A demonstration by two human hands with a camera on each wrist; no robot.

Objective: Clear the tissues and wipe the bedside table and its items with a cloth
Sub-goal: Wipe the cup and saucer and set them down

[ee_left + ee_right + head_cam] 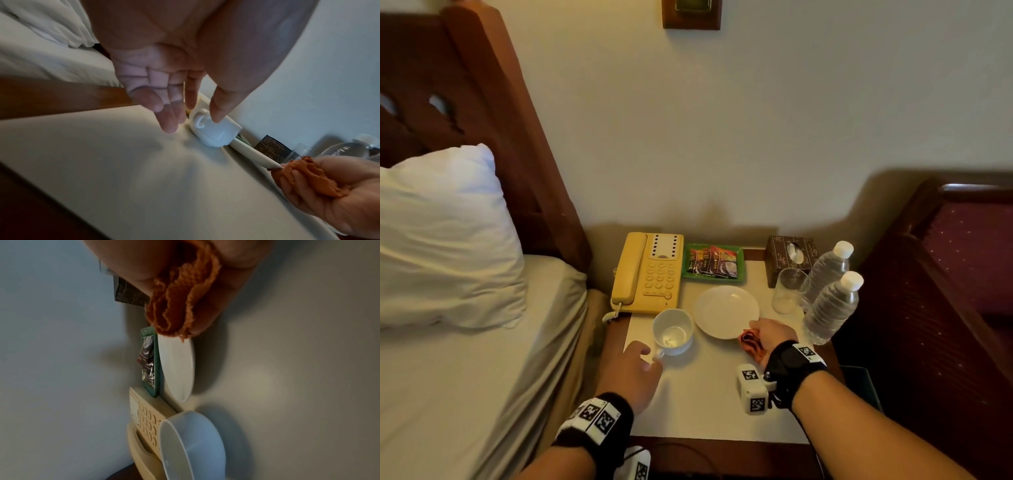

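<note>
On the cream bedside table top (705,394), a white cup (673,330) stands upright and empty in front of the yellow phone (647,274). My left hand (645,359) hovers by the cup's handle with its fingers (168,126) relaxed and straight. The thumb is near the cup (213,131) rim; contact is unclear. My right hand (756,330) grips a bunched orange cloth (751,342) at the near rim of the white saucer (726,311). In the right wrist view the cloth (180,305) hangs over the saucer (179,368).
A green tray of sachets (714,263) and a brown tissue box (791,257) stand at the back against the wall. A clear glass (789,291) and two water bottles (828,308) crowd the right edge. The bed (465,342) lies left; a dark wooden chair (945,291) stands right.
</note>
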